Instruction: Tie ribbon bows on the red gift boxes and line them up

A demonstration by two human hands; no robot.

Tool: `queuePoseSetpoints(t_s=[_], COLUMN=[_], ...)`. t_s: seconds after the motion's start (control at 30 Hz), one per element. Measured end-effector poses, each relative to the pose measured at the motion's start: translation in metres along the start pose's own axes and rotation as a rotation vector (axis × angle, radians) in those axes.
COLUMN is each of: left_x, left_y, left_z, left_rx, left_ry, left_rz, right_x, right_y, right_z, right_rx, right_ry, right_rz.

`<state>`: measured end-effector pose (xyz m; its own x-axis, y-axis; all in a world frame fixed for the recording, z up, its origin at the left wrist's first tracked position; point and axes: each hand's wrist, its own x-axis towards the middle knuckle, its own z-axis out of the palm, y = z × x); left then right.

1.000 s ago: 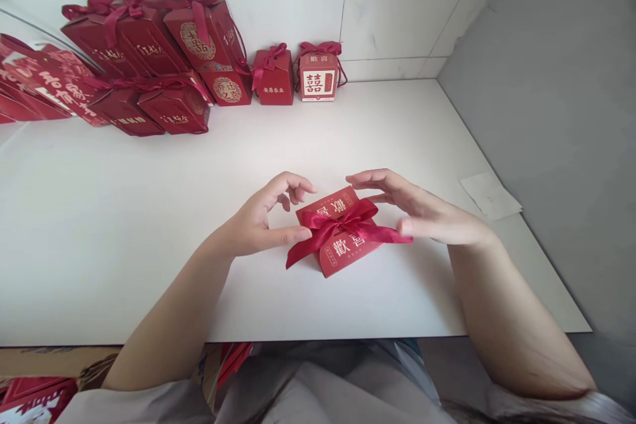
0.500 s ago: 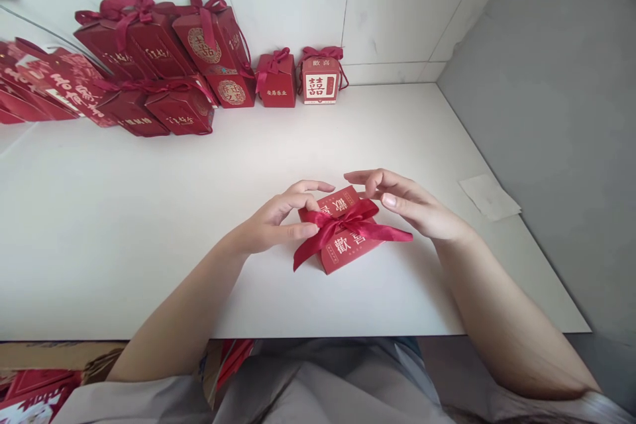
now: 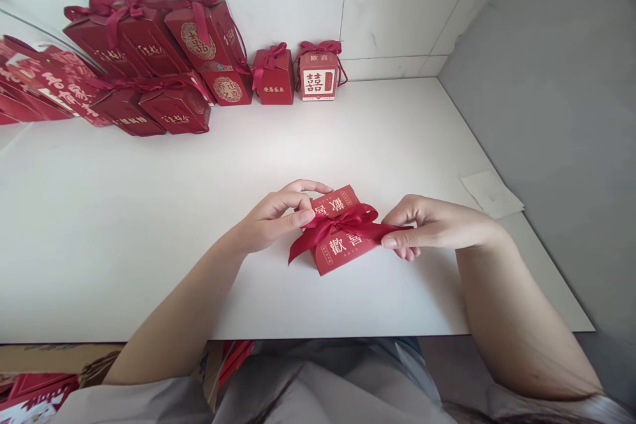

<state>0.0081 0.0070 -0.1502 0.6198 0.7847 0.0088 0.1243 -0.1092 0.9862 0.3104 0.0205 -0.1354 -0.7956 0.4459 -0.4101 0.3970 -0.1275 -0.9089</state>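
A flat red box (image 3: pixel 344 254) printed with gold characters is seen lying on a white table (image 3: pixel 149 245), near the front edge and slightly right of centre. A dark red ribbon (image 3: pixel 342 220) is tied across it in a bow. The bow's left loop is pinched between the thumb and forefinger of the left hand (image 3: pixel 271 218). The ribbon's right tail is gripped between the thumb and curled fingers of the right hand (image 3: pixel 427 225). Both hands are closed on the ribbon, and the box is flanked by them.

At the far left of the table, a heap of tall gift boxes (image 3: pixel 149 59) with ribbon handles is stacked against a pale tiled wall (image 3: pixel 397 6). Just right of the heap, a small red box (image 3: pixel 273 76) and a red and white box (image 3: pixel 318 76) are set side by side. A slip of paper (image 3: pixel 491 193) is laid at the right edge, beside a grey wall (image 3: pixel 546 79). The table between the hands and the far boxes is bare.

The box's left corner is covered by the left hand, and part of its lettering by the bow. The heap is cut off at the left edge. Red packaging (image 3: pixel 30 397) below the table is only partly shown.
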Motion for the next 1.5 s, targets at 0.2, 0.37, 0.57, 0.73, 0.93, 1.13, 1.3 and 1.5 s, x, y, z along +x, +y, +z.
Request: queuePoseSetpoints(t_s=[0.2,0.37,0.57,0.73,0.93,1.13,1.3,1.5], left_x=[-0.001,-0.002,-0.004,-0.002,-0.003,-0.007,-0.004,0.001], left_y=[0.003,0.006,0.01,0.008,-0.001,-0.012,-0.016,-0.024], left_z=[-0.001,-0.002,-0.004,0.0,-0.015,-0.034,-0.021,-0.031], left_rx=[0.05,0.141,0.204,0.158,-0.043,0.25,0.201,0.097], left_ry=[0.024,0.059,0.08,0.109,-0.054,-0.357,-0.289,-0.173], left_rz=[-0.047,-0.045,-0.016,-0.013,-0.078,-0.162,-0.216,-0.245], right_x=[0.002,0.003,0.003,0.001,0.003,0.019,0.028,0.046], right_y=[0.001,0.001,0.0,0.0,0.01,0.021,0.025,0.027], right_z=[0.0,0.001,0.001,0.0,-0.005,0.003,0.009,0.014], right_rx=[-0.016,-0.022,-0.042,-0.064,-0.346,-0.447,-0.36,-0.066], right_ry=[-0.021,-0.05,-0.054,-0.06,0.0,0.296,0.266,0.136], right_rz=[-0.03,-0.031,-0.037,-0.027,0.085,-0.026,-0.255,-0.369])
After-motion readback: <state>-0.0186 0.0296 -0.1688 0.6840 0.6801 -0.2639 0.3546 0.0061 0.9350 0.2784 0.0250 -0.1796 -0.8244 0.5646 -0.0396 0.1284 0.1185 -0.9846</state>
